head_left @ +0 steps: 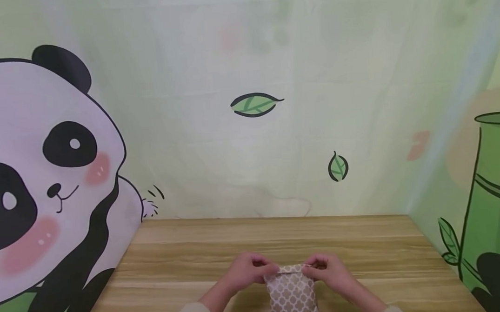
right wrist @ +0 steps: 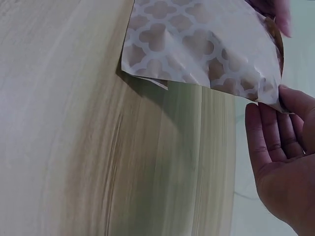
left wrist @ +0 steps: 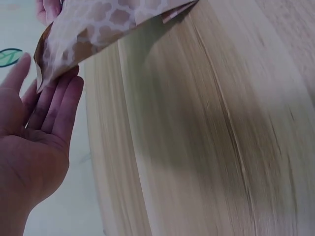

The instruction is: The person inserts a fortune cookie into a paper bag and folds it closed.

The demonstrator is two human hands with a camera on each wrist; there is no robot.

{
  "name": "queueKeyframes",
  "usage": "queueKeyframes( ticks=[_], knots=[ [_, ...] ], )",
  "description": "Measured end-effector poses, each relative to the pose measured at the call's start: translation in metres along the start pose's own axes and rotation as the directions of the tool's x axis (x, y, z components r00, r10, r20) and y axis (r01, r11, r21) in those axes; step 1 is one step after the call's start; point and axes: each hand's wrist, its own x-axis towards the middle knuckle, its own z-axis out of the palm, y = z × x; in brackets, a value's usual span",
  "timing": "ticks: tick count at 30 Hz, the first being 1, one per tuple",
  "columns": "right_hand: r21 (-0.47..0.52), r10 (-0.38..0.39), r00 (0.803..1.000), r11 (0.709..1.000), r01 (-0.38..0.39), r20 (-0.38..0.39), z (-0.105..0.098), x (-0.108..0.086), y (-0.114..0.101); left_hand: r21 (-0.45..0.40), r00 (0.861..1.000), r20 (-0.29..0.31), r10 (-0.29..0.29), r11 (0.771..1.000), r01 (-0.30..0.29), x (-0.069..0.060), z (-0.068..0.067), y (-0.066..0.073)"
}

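A tan paper bag point(head_left: 293, 296) with a white lattice print is held up over the table's near side, its top edge folded over in a narrow strip. My left hand point(head_left: 248, 271) pinches the top left corner between thumb and fingers. At the opposite corner, my right hand point(head_left: 330, 269) grips the same edge in a like way. From the left wrist, the bag point(left wrist: 108, 19) slants above the wood. The right wrist view shows the paper point(right wrist: 197, 44) creased, with a loose flap at its far end. The lower end is cut off in the head view.
A wood-grain table point(head_left: 187, 252) lies beneath both hands. Behind it hangs a pale green backdrop point(head_left: 191, 154) printed with leaves. A printed panda point(head_left: 17, 110) covers the left side, and printed bamboo point(head_left: 487, 211) the right.
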Motion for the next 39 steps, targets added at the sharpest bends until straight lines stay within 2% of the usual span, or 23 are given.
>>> queueKeyframes(
  ticks=[4,8,11,16,19,33,39],
  knots=[
    [-0.008,-0.021,0.999,1.000,0.021,0.025,-0.001,-0.001,-0.002,0.061,0.999,0.000,0.046,0.997,-0.046,0.001,0.002,0.000],
    [-0.024,-0.030,0.996,0.999,0.032,0.087,-0.004,-0.001,-0.006,0.087,0.999,-0.005,0.052,0.995,-0.051,0.000,0.002,0.002],
    [-0.075,-0.050,0.991,0.995,0.060,0.126,-0.005,0.002,-0.009,0.096,0.999,-0.007,0.050,0.994,-0.050,-0.001,0.002,0.003],
    [-0.217,-0.146,0.977,0.960,0.177,0.153,0.000,0.007,-0.014,0.111,0.998,-0.001,0.060,0.992,-0.060,-0.001,0.004,0.003],
    [-0.238,-0.177,0.971,0.948,0.212,0.158,0.003,0.008,-0.016,0.123,0.997,0.002,0.075,0.990,-0.074,-0.001,0.004,0.003],
    [-0.393,-0.244,0.948,0.866,0.308,0.205,0.023,0.019,-0.032,0.199,0.993,-0.012,0.117,0.974,-0.112,0.001,0.007,0.002],
    [-0.410,-0.260,0.942,0.852,0.327,0.211,0.029,0.022,-0.035,0.224,0.993,-0.023,0.114,0.969,-0.106,0.002,0.009,0.002]
  ],
)
